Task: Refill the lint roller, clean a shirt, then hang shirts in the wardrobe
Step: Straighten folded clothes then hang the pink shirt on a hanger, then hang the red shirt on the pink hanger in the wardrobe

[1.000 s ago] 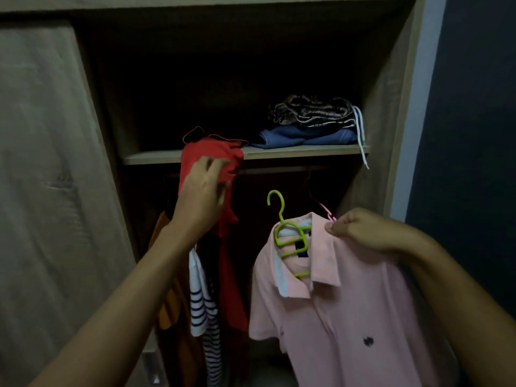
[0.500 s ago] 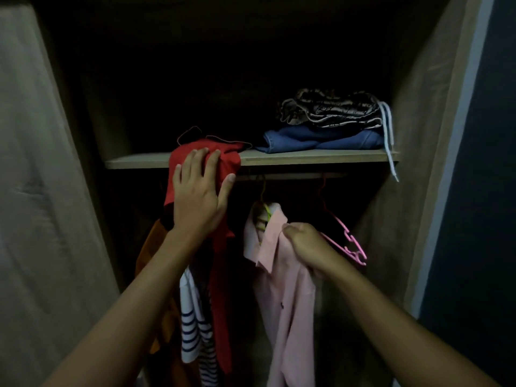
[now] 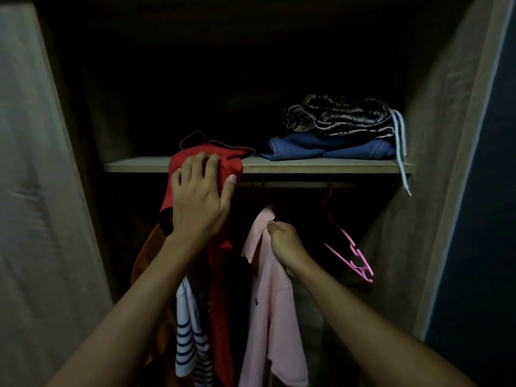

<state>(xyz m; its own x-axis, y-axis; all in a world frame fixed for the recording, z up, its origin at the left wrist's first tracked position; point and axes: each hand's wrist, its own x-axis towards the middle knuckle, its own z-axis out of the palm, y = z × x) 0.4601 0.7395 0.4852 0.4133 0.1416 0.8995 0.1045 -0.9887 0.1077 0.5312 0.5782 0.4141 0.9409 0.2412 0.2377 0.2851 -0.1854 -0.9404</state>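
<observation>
Inside the dark wardrobe a pink polo shirt [image 3: 272, 303] hangs below the rail [image 3: 293, 185]; its hanger is hidden in shadow. My right hand [image 3: 283, 245] is closed on the shirt's collar and shoulder. A red shirt [image 3: 220, 275] hangs to its left, with its top bunched up against the shelf edge. My left hand [image 3: 199, 199] lies spread on that bunched red cloth, pressing it leftward. A navy-and-white striped shirt [image 3: 190, 342] and an orange garment [image 3: 145, 255] hang further left.
An empty pink hanger [image 3: 353, 256] dangles on the rail's right end. The wooden shelf [image 3: 307, 165] carries folded blue jeans [image 3: 329, 149] and a patterned garment [image 3: 337, 118] with a white drawstring hanging over the edge. A sliding door [image 3: 36, 219] stands left, the wardrobe side panel [image 3: 435, 163] right.
The pink shirt went from held out in front, green hanger showing, into the wardrobe and under the rail. My right hand followed it in. My left hand shifted on the red shirt, fingers now spread.
</observation>
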